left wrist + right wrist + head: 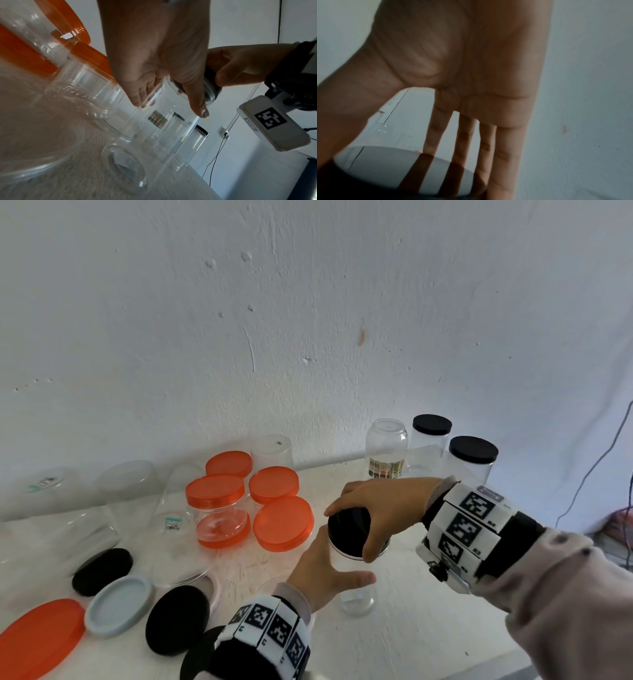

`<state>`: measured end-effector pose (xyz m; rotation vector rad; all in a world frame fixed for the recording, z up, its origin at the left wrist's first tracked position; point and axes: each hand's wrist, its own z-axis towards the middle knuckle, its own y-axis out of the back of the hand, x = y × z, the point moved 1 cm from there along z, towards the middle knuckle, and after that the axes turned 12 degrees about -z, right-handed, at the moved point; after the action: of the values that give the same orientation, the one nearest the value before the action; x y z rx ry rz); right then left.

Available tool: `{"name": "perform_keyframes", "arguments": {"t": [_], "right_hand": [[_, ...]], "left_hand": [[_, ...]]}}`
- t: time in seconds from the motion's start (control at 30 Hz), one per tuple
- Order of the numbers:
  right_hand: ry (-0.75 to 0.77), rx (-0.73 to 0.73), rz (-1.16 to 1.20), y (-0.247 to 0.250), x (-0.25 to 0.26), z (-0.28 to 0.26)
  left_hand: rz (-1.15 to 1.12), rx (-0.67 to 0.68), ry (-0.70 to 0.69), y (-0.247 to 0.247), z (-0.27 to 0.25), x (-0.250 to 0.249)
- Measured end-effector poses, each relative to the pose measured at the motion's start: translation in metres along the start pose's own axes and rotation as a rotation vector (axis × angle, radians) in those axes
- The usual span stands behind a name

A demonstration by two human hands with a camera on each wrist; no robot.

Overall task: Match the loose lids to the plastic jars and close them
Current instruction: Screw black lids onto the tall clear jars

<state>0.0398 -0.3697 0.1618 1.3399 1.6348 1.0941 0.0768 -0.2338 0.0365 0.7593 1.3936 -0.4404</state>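
A clear plastic jar (356,594) stands upright on the white table (428,628), near its middle. My left hand (339,563) wraps round the jar's upper body; in the left wrist view the left hand (169,108) has its thumb and fingers on opposite sides of the jar (154,135). A black lid (344,529) sits on the jar's mouth. My right hand (356,534) grips the lid's rim from above between thumb and fingers. In the right wrist view my fingers (465,142) reach down over the glossy lid (376,159).
Several orange-lidded jars (219,508) cluster left of the jar. Loose black lids (102,571) (178,619), a grey lid (120,606) and an orange lid (37,635) lie front left, among upturned clear jars (126,484). Two black-lidded jars (471,460) and an upturned clear jar (387,446) stand by the wall.
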Motion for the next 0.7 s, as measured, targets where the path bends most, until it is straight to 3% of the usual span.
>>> {"name": "perform_keyframes", "arguments": {"t": [0.4, 0.57, 0.7], "right_hand": [[-0.050, -0.118, -0.071, -0.003, 0.002, 0.003], [-0.152, -0.194, -0.104, -0.011, 0.009, 0.006], [-0.191, -0.108, -0.097, -0.007, 0.012, 0.008]], "left_hand": [[-0.028, -0.043, -0.009, -0.003, -0.002, 0.003], [-0.033, -0.042, -0.029, -0.003, -0.003, 0.001], [-0.021, -0.027, -0.027, -0.002, -0.003, 0.000]]}}
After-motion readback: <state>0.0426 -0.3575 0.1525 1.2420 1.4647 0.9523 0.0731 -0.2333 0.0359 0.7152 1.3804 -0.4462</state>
